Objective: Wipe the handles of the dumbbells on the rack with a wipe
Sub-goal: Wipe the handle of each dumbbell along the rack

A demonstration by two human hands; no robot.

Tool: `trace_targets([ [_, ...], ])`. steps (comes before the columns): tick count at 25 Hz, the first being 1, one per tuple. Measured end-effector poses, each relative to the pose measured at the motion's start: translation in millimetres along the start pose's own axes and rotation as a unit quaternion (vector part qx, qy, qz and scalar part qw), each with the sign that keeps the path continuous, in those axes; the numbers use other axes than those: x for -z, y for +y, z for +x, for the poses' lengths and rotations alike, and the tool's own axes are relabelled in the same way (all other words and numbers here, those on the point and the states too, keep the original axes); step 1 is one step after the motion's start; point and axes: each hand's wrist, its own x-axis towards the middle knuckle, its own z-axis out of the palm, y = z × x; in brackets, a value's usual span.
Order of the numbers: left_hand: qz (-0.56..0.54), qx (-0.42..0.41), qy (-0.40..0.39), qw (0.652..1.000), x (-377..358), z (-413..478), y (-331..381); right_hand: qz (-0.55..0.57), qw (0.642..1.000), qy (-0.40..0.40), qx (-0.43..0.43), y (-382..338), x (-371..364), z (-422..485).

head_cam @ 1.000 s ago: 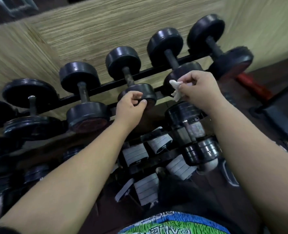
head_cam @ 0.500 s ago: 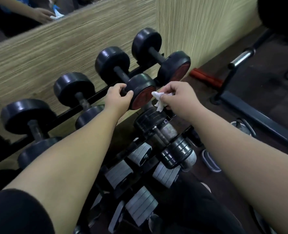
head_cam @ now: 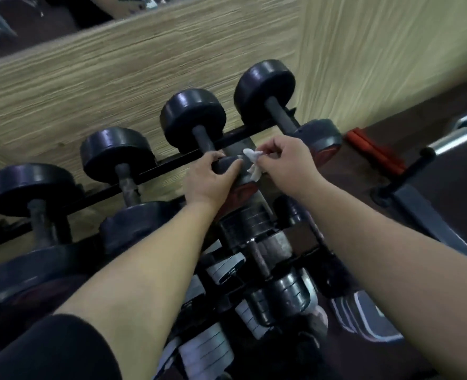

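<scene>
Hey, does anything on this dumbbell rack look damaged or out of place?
Nothing is askew. The handle of the second dumbbell from the left looks mottled and brownish, possibly rust, unlike the smooth dark handle at the far right.

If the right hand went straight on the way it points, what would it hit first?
Its wipe would probably touch the dark dumbbell end gripped by the left hand; depth is unclear.

No text or numbers can be read.
</scene>
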Motion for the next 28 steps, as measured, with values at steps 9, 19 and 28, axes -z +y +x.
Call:
trace_targets([
  [9, 0.038, -0.044, 0.11, 0.992, -20, 4, -9, 0.099, 0.989, -0.112, -0.022, 18, -36, 101],
  [19, 0.037, -0.05, 0.163, 0.985, -29, 4, -20, 0.084, 0.979, -0.18, -0.033, 38, -95, 168],
  [28, 0.032, -0.056, 0.158, 0.985, -28, 2, -24, 0.059, 0.989, -0.133, -0.008, 42, -113, 183],
])
